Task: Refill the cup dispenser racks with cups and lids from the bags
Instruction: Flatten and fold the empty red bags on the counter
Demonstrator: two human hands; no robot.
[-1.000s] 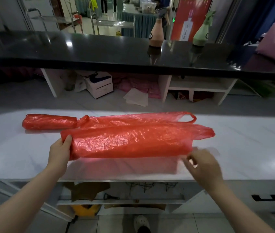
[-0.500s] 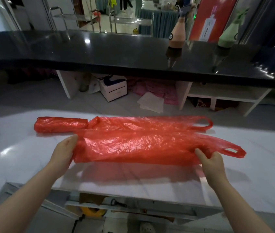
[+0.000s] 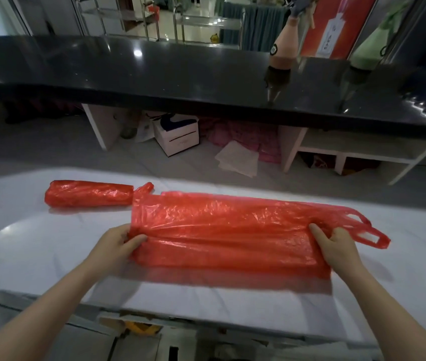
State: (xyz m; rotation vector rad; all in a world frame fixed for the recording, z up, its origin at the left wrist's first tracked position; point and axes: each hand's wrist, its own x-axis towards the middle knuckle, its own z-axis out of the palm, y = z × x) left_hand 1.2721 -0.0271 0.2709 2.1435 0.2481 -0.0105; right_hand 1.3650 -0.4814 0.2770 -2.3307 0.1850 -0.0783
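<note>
A long red plastic bag (image 3: 227,235) lies across the white marble counter (image 3: 24,246), its handle loops trailing off to the right. My left hand (image 3: 118,243) grips its closed left end, thumb on top. My right hand (image 3: 337,246) grips the bag near the handles at its right end. What the bag holds is hidden by the plastic. A second, shorter red bag (image 3: 88,193), rolled tight, lies at the counter's far left, just behind the first bag's corner.
A black glossy upper counter (image 3: 154,71) runs across the back with a pink spray bottle (image 3: 283,52) and a green spray bottle (image 3: 368,52) on it. Below it are white shelves, a white box (image 3: 178,135) and papers. Shelving shows under the near counter edge.
Both hands have shifted the long bag to the right and toward me, away from the shorter rolled bag. Its handle loops now stretch out to the right.
</note>
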